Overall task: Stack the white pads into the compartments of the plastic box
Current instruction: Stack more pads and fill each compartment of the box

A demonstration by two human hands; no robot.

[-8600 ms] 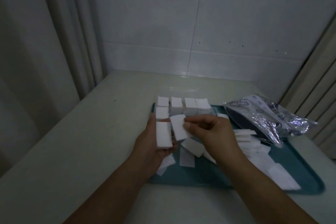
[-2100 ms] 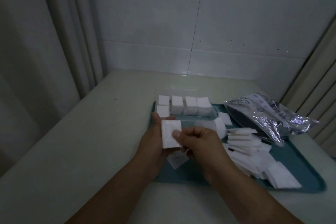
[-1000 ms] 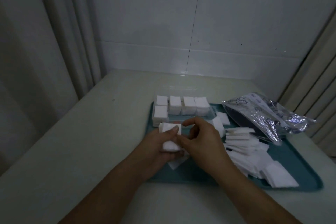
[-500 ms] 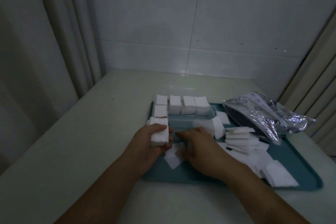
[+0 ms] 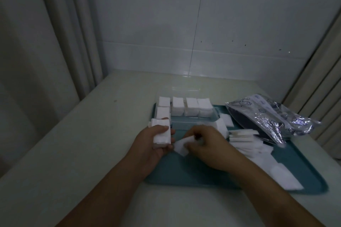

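My left hand (image 5: 151, 145) grips a thick stack of white pads (image 5: 160, 134) at the left edge of the teal tray (image 5: 203, 177). Just right of it, my right hand (image 5: 206, 143) pinches a single loose pad (image 5: 181, 146) low over the tray. The clear plastic box (image 5: 191, 121) sits at the tray's far left corner. Its back compartments hold stacks of pads (image 5: 191, 108), and one more stack (image 5: 162, 112) fills a front left compartment. Loose pads (image 5: 245, 143) lie heaped on the tray to the right of my right hand.
A crinkled silver bag (image 5: 271, 118) rests across the tray's far right corner. The tray sits on a pale table (image 5: 83, 143) that meets a tiled wall behind. Curtains hang at the left and right.
My left hand has lowered its stack from in front of me to the tray's left edge. My right hand has dropped to the tray and taken a loose pad.
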